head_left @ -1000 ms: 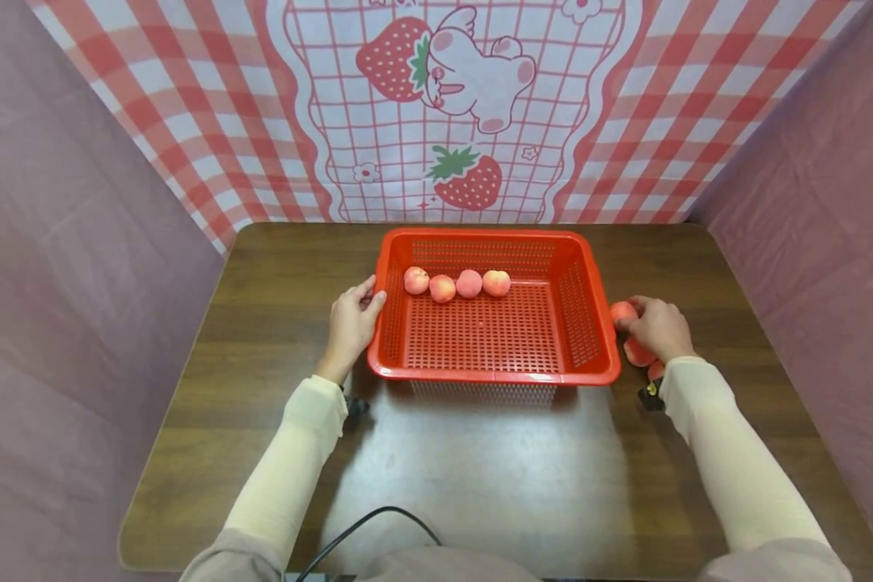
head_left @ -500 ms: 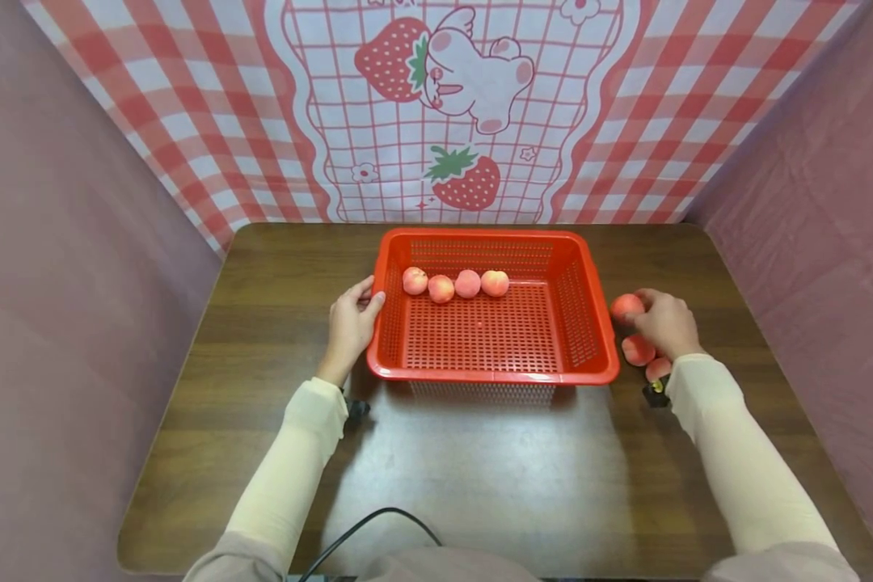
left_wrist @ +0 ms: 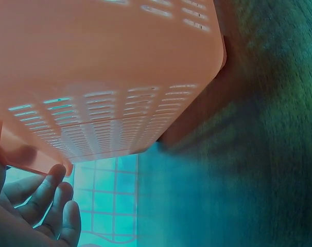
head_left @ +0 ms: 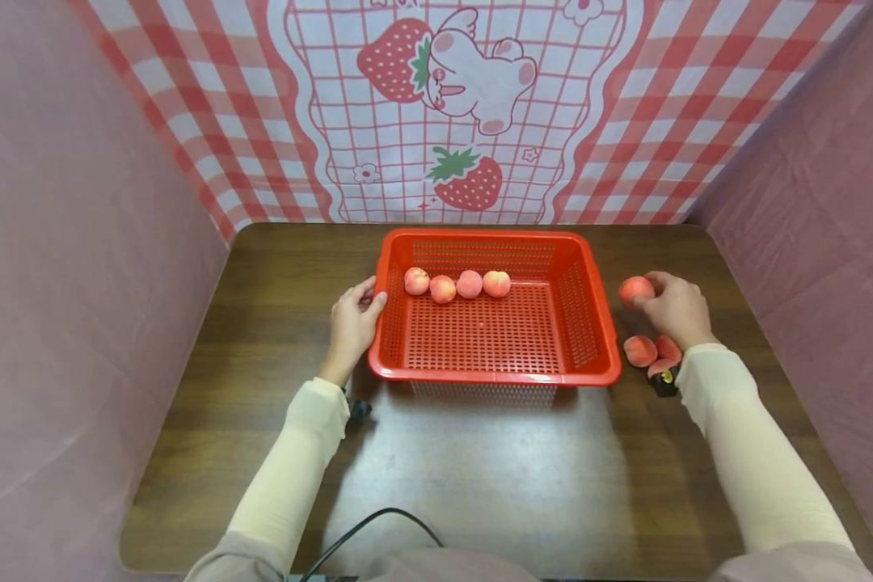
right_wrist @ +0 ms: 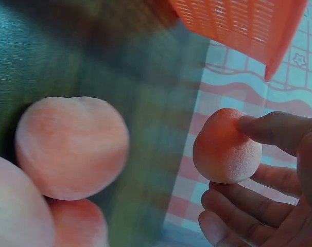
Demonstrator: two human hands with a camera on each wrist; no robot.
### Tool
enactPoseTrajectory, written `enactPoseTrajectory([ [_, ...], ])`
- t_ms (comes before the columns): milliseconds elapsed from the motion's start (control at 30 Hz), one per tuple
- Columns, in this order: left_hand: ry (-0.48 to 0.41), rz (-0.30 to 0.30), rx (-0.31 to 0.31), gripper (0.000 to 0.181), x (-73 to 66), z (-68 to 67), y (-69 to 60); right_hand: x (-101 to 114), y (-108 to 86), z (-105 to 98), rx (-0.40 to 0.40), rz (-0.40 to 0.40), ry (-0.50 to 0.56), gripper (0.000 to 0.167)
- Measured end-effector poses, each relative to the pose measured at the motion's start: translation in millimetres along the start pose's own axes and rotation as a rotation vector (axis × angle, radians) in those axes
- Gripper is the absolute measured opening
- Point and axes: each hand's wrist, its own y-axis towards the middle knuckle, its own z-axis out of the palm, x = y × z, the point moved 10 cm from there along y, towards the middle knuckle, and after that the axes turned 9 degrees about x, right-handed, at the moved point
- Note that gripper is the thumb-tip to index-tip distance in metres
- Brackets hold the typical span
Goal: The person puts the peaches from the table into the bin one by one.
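Observation:
A red plastic basket [head_left: 480, 376] stands on the table with several peaches [head_left: 469, 284] in a row along its far side. My left hand [head_left: 352, 323] grips the basket's left rim, thumb on top; in the left wrist view its fingers [left_wrist: 57, 198] curl beneath the rim. To the right of the basket, my right hand [head_left: 675, 311] pinches a peach [head_left: 636, 289] between thumb and fingers. The right wrist view shows this held peach [right_wrist: 227, 146] raised off the table. Three other peaches [head_left: 640, 351] lie grouped on the table near my right wrist, partly covered by the wrist camera.
The brown wooden table [head_left: 495, 477] has a black cable [head_left: 371, 517] at its front edge. A checked cloth with strawberries [head_left: 469, 182] hangs behind it, and plain pink cloths [head_left: 807, 202] hang at both sides.
My right hand has lifted the peach and carried it away from the basket's right side, a little back and to the right. My left hand stays on the rim.

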Motion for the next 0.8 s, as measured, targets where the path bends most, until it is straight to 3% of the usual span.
enactPoseTrajectory([
  [800, -0.005, -0.003, 0.001, 0.040, 1.9, 1.5, 0.3, 44.6, 8.0, -42.2, -0.123, -0.107, -0.031, 0.045],
])
